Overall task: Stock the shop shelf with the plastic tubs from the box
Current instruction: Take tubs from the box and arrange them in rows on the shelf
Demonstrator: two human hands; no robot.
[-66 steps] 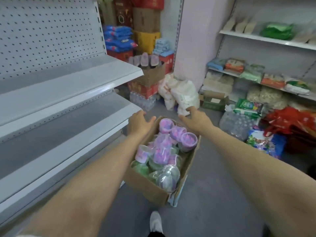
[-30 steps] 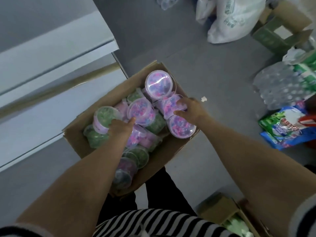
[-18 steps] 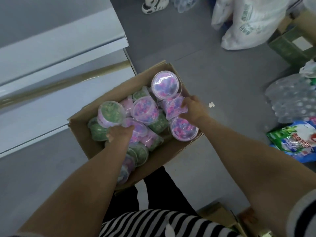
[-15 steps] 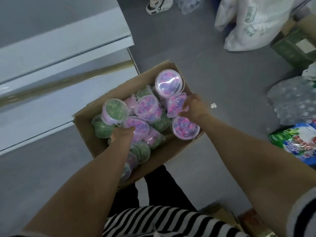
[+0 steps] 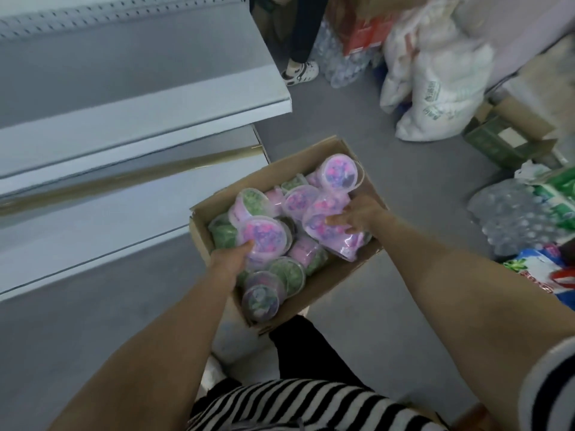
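grey floor (image 5: 389,135), bare shelf (image 5: 155,101) left. box (image 5: 314,161) crammed with tubs; left grip (image 5: 230,259) grasping pink tub (image 5: 264,239), right grip (image 5: 357,216) grasping another tub (image 5: 329,241) (tilted). could slip or topple neighbours when lifting.

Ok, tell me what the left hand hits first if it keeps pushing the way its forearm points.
The left hand already grips a pink-and-purple tub. Straight on, up and right across the box, that tub would probably meet the pale pink tubs packed behind it; depth is unclear.
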